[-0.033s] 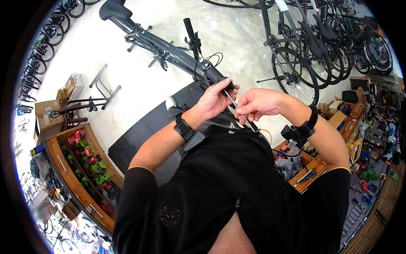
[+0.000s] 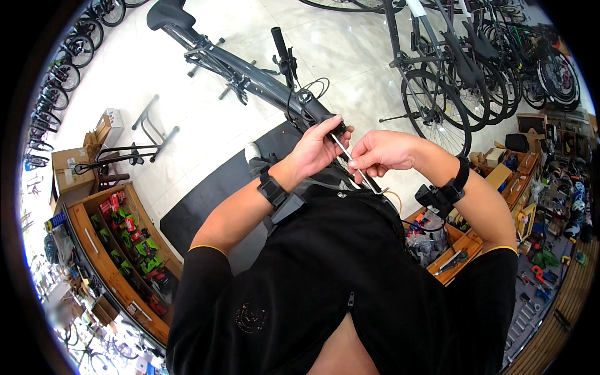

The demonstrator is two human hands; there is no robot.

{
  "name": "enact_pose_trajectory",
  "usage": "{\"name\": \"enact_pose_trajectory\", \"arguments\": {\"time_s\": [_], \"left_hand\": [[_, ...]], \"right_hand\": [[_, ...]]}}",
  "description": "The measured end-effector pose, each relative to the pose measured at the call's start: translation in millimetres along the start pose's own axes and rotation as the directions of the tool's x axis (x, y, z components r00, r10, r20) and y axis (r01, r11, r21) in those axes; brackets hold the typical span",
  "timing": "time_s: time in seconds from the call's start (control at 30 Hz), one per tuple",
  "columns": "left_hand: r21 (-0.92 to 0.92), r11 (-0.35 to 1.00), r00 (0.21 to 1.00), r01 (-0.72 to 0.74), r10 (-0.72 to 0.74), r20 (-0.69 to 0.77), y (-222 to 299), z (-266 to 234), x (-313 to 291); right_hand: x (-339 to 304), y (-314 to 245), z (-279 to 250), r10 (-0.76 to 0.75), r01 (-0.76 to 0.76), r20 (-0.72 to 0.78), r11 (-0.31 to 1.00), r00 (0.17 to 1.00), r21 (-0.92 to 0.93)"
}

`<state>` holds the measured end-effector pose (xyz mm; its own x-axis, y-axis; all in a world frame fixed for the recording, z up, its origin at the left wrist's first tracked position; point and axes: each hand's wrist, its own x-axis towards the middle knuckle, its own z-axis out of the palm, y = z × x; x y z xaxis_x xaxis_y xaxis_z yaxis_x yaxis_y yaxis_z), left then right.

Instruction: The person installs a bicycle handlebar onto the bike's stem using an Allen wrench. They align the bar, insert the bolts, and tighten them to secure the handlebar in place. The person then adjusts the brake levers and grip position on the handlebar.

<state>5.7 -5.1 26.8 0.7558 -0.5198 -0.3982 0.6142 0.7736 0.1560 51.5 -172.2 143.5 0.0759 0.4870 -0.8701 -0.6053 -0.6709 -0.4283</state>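
pale floor [image 2: 206, 128] lies under the bike [image 2: 256, 79], whose front the left hand [image 2: 315, 150] holds, while the right hand [image 2: 389, 152] pinches a silver rod [image 2: 342, 148], best held straight.

Slim silver metal rod [image 2: 342, 148], running between left hand [image 2: 312, 149] and right hand [image 2: 390, 150], at the front end of the black metal-framed bicycle [image 2: 256, 76]. Black rectangular mat [image 2: 203, 197]: left of both hands. Brown cardboard box [image 2: 70, 167]: far left, behind the brown wooden cabinet [image 2: 103, 250]. Dark metal-framed parked bicycles [image 2: 460, 62]: upper right.
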Motion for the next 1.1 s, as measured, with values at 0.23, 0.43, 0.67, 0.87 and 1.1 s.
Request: {"name": "enact_pose_trajectory", "arguments": {"time_s": [0.23,0.43,0.67,0.87,1.1], "left_hand": [[0.022,0.999,0.99,0.024,-0.021,-0.136,4,14,-1],[0.017,1.0,0.989,0.013,-0.01,-0.146,1,14,0],[0.012,1.0,0.991,0.022,-0.02,-0.133,1,15,0],[0.015,1.0,0.987,0.011,-0.008,-0.16,0,17,-2],[0.073,0.997,0.99,0.004,0.006,-0.137,0,15,-2]], "right_hand": [[4,4,1,0.025,-0.024,-0.011,0.999,1.0,0.027],[10,10,-4,-0.037,0.036,-0.04,0.999,0.999,-0.01],[8,7,-4,0.005,-0.011,0.054,0.995,0.999,0.097],[8,14,-5,-0.035,0.034,-0.027,0.999,0.999,-0.034],[-8,11,-6,-0.029,0.028,-0.022,0.997,0.999,-0.072]]}}
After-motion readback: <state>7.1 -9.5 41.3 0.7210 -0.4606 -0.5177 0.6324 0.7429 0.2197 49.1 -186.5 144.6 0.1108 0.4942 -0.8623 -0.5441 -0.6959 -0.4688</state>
